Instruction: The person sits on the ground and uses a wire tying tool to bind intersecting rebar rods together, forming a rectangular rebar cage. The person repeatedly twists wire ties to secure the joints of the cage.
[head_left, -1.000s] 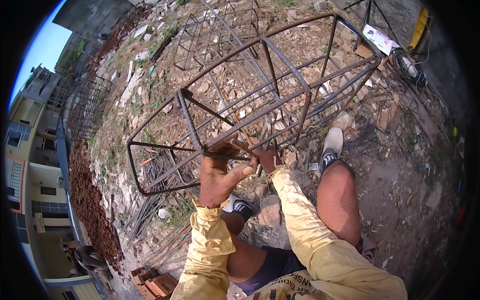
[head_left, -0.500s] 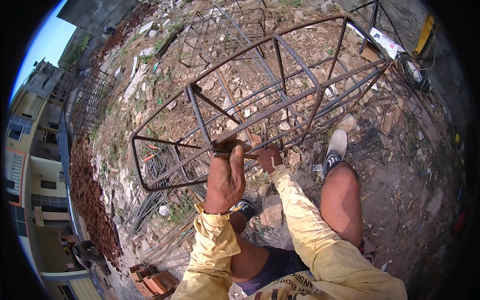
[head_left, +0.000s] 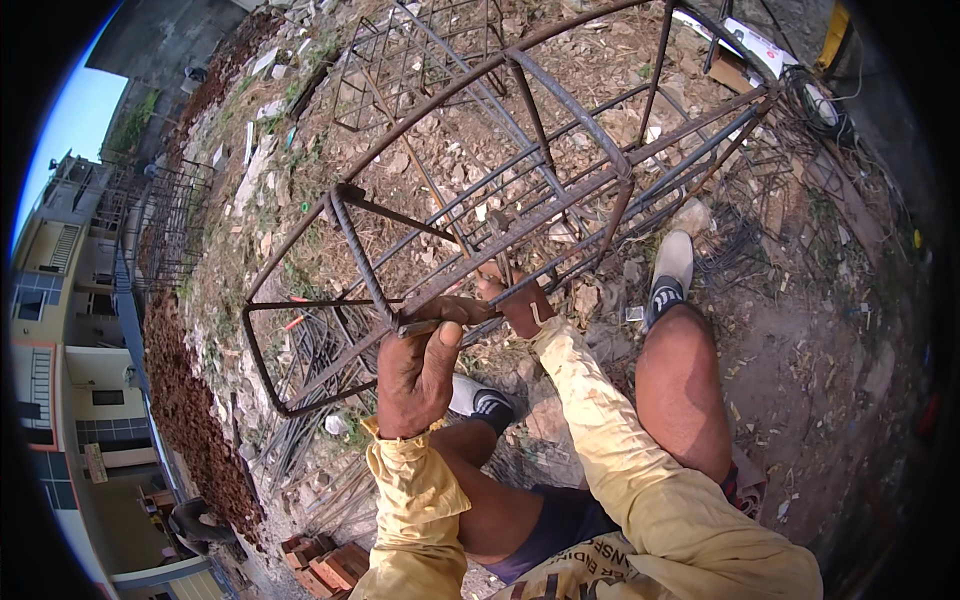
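A long cage of rusty steel rebar (head_left: 560,205), with square stirrups around its long bars, slants across in front of me. My left hand (head_left: 417,375) is closed around the lower bar at a stirrup corner, thumb up, fingers partly hidden behind the steel. Beside it, my right hand (head_left: 522,303) is closed, reaching among the lower bars. Its fingers are partly covered, and I cannot make out what they hold. A short dark metal piece (head_left: 500,232) stands up just above that hand. Nearest the left hand is an end stirrup (head_left: 258,355).
Another rebar cage (head_left: 372,75) lies farther off on rubble-strewn ground. Loose rods (head_left: 320,350) lie below the near cage's left end. Red bricks (head_left: 325,565) are stacked at lower left, and a white box (head_left: 755,48) sits at upper right. My feet are on stony soil.
The cage's near end and my left hand have shifted left and slightly down in view. My right hand has moved a little left, and the short metal piece now shows above it.
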